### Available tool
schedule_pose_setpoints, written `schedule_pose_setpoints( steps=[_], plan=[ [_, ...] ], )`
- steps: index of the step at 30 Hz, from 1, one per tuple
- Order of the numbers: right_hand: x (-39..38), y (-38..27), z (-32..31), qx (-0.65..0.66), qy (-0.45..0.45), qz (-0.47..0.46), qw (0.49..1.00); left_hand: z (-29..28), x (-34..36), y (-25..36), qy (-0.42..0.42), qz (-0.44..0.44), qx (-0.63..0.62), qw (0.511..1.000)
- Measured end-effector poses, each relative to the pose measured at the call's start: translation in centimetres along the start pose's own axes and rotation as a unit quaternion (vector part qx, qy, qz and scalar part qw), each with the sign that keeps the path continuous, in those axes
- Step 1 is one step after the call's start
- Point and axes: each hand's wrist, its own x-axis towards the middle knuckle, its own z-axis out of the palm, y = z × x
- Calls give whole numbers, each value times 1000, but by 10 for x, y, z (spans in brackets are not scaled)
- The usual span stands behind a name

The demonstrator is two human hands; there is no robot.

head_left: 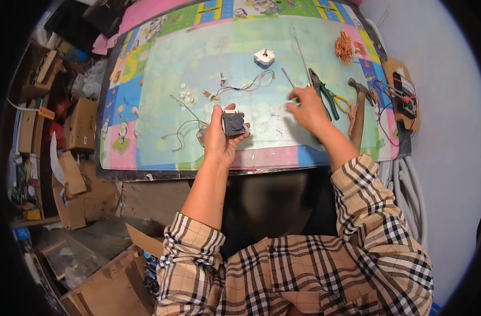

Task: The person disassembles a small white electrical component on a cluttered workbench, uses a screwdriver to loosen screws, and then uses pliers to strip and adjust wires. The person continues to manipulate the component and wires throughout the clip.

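Observation:
My left hand (pixel 219 134) grips a small square dark grey component (pixel 234 123) with light edges over the mat. A small metal part (pixel 201 137) with green and dark wires lies behind this hand, partly hidden. My right hand (pixel 307 109), fingers curled but apart, hovers near a short screwdriver (pixel 287 77) and a long thin screwdriver (pixel 301 51); nothing shows between its fingers. Beside it lie green-handled pliers (pixel 327 100), yellow-handled pliers (pixel 344 104) and a hammer (pixel 359 113). Loose wires with connectors (pixel 240 87) and small white pieces (pixel 185 96) sit toward the middle.
The patterned mat (pixel 119 95) covers the table. A white round component (pixel 264 58) and a copper wire tangle (pixel 344 48) sit at the back. A meter with leads (pixel 404 95) is at the right edge, by a wall (pixel 446 131). Cardboard boxes (pixel 81 124) crowd the left.

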Motion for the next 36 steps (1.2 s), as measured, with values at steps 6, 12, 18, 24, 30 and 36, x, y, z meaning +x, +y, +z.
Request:
schedule_pose_setpoints(
  steps=[6, 12, 18, 24, 30, 36],
  plan=[
    [-40, -77, 29, 177, -65, -55, 980, 6, 1, -7, 32, 56, 26, 998],
    [-38, -76, 49, 131, -47, -104, 985, 7, 10, -7, 64, 38, 1, 997],
    [-28, -70, 50, 131, -54, -99, 985, 9, 15, -3, 101, 8, 37, 994],
    [-9, -37, 35, -75, -66, -36, 994, 7, 25, 4, 108, -10, 30, 994],
    [-4, -22, 34, -119, -102, -4, 988, 8, 25, 13, -52, -72, -39, 995],
    [-4, -55, 18, 71, 14, -53, 996, 3, 22, 15, -85, -84, -49, 992]
  ],
)
